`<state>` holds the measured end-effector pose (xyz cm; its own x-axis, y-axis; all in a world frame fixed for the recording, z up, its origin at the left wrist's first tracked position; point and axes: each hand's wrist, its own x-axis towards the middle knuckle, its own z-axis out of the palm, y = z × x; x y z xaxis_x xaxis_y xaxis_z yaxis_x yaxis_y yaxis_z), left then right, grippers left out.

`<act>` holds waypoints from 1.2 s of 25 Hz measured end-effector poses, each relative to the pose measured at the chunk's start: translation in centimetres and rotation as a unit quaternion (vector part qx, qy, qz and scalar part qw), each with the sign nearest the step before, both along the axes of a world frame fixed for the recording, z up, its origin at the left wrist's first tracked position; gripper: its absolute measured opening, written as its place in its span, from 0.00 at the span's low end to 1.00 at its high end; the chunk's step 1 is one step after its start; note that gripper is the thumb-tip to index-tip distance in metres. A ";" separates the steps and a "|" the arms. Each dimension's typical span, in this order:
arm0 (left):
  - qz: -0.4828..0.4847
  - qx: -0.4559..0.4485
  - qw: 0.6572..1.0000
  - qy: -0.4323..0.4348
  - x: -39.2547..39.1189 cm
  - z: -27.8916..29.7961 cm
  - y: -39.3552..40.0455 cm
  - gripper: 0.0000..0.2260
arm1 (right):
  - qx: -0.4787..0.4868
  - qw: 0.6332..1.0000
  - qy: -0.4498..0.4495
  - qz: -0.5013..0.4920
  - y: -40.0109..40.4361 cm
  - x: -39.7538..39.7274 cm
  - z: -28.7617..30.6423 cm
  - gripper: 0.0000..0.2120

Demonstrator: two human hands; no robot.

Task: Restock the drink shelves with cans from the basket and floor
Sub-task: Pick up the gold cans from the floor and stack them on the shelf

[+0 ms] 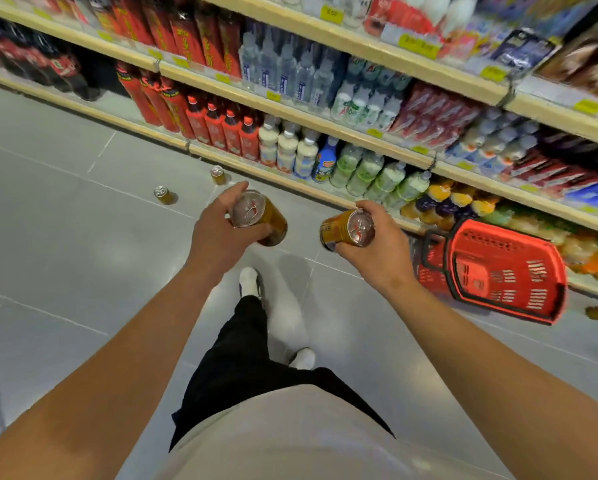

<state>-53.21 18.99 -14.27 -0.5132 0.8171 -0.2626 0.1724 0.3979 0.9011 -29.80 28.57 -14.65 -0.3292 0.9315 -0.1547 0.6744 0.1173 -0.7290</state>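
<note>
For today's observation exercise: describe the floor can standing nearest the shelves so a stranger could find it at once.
Start at the bottom shelf edge below the red-labelled bottles. On the grey floor just in front stands a gold can. Its twin stands farther out from the shelf.

So what I'm seeing past the work itself: grey tiled floor (65, 202) with thin pale grout lines. Red-labelled bottles (217, 128) sit next to white milky ones (287, 147), then pale green bottles (370, 173) further right. Yellow price tags (331, 14) run along the edges. Below me, black trousers (249, 351), a white shoe (249, 280), and a pale shirt (308, 438).
</note>
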 end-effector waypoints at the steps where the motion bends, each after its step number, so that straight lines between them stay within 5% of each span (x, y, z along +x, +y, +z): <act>1: -0.003 0.017 1.000 -0.010 0.9 0.9 0.0 0.34 | 0.005 1.000 0.006 -0.009 -0.4 1.3 0.8 0.37; 5: -0.006 0.080 0.993 -0.090 4.1 5.5 1.3 0.30 | 0.025 0.997 0.046 -0.057 -0.9 5.2 5.4 0.38; 13: -0.047 0.181 0.976 -0.109 4.8 15.5 8.2 0.26 | 0.092 0.990 0.095 -0.039 3.8 6.2 15.7 0.35; 21: -0.084 0.264 0.952 -0.128 -0.3 24.7 16.4 0.15 | 0.175 0.969 0.172 -0.026 12.3 2.1 25.5 0.31; 30: -0.108 0.315 0.935 -0.124 -9.3 30.2 26.5 0.13 | 0.334 0.931 0.130 -0.064 22.0 -5.2 32.2 0.32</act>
